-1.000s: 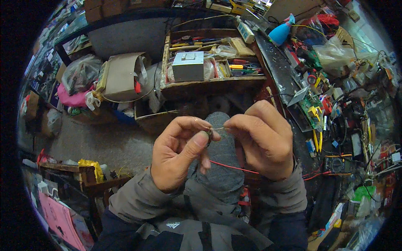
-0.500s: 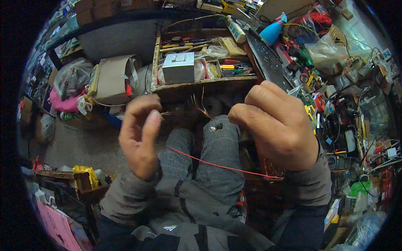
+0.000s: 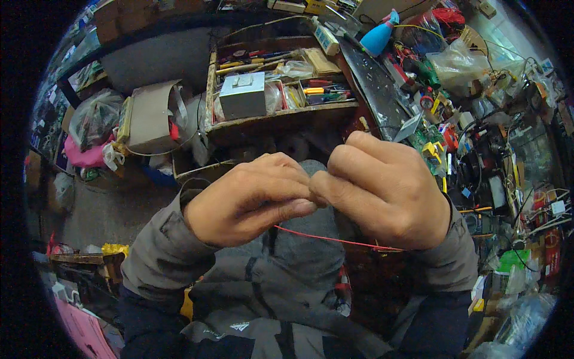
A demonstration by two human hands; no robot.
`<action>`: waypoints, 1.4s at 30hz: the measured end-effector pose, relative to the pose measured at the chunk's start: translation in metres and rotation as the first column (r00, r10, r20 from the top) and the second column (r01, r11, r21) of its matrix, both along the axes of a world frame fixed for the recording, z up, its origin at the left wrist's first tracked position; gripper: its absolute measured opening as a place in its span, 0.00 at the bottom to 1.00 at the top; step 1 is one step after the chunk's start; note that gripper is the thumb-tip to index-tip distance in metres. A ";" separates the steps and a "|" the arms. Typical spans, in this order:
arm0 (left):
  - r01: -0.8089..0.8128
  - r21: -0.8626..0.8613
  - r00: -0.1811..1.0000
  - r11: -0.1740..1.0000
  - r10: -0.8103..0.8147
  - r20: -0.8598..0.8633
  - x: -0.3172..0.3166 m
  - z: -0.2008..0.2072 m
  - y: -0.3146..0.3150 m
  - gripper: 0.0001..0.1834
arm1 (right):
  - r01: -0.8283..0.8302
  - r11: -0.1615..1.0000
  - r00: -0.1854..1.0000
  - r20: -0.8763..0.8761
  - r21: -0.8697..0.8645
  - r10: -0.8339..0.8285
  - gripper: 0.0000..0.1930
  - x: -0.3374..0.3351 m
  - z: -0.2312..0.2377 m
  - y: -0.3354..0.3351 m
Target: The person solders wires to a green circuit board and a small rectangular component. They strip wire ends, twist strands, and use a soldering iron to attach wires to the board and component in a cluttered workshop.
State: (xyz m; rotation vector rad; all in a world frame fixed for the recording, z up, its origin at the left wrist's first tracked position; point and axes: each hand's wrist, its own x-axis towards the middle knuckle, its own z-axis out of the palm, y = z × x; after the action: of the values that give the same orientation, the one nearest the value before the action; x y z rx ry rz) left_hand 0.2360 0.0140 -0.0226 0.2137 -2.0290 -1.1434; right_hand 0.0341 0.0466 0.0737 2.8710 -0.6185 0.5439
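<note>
Left hand (image 3: 254, 198) and right hand (image 3: 385, 194) meet at the fingertips.
Both curl into narrow pinches above grey trousers (image 3: 314, 257); what they hold is hidden. Red wire (image 3: 335, 240) runs just below.

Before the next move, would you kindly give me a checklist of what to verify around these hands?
1. Bare left hand and bare right hand brought together at the fingertips: ok.
2. Clear view of what lies between the fingertips: not ok, the fingers cover it.
3. Thin red wire clear of the fingertips: ok, it runs below them in the picture.
4. Wire held by either hand: cannot tell.
5. Grey box-shaped metal case apart from both hands: ok.
6. Blue plastic spray bottle apart from both hands: ok.
</note>
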 end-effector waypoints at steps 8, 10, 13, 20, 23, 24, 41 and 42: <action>0.068 0.331 0.997 0.941 -0.049 -0.064 0.004 -0.011 0.006 0.07 | -0.038 0.999 0.999 -0.024 -0.039 0.038 0.18 0.001 -0.001 0.003; 0.063 0.484 0.996 0.873 -0.022 -0.089 0.001 -0.013 0.014 0.09 | -0.024 0.998 0.999 -0.022 -0.052 0.023 0.19 0.000 0.001 0.003; 0.057 0.607 0.993 0.793 0.017 -0.115 -0.003 -0.015 0.021 0.12 | -0.014 0.996 1.000 -0.014 -0.091 0.012 0.19 -0.002 0.002 0.002; 0.055 0.614 0.993 0.787 0.022 -0.117 -0.003 -0.023 0.019 0.17 | 0.006 0.993 1.000 -0.004 -0.121 -0.007 0.18 -0.003 0.004 0.000; 0.092 0.680 0.986 0.727 0.028 -0.164 -0.005 -0.029 0.020 0.19 | 0.044 0.993 0.999 0.019 -0.112 -0.043 0.18 -0.005 0.008 0.002; 0.110 0.700 0.980 0.706 0.039 -0.193 -0.006 -0.031 0.021 0.19 | 0.052 0.992 0.998 0.023 -0.114 -0.050 0.17 -0.006 0.010 0.002; 0.457 0.711 0.866 0.534 -0.084 -0.493 -0.024 -0.065 0.022 0.28 | 0.125 0.970 0.991 0.071 -0.209 -0.112 0.14 -0.012 0.023 0.005; 0.447 0.745 0.876 0.495 -0.073 -0.477 -0.022 -0.063 0.025 0.26 | 0.134 0.967 0.990 0.072 -0.215 -0.121 0.14 -0.014 0.024 0.005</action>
State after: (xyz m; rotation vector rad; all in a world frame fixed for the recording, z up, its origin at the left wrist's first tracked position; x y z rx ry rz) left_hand 0.2140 0.0388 -0.0853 0.1190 -1.0080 -2.1435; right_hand 0.0199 0.0519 0.0978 2.5963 -0.6996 0.6357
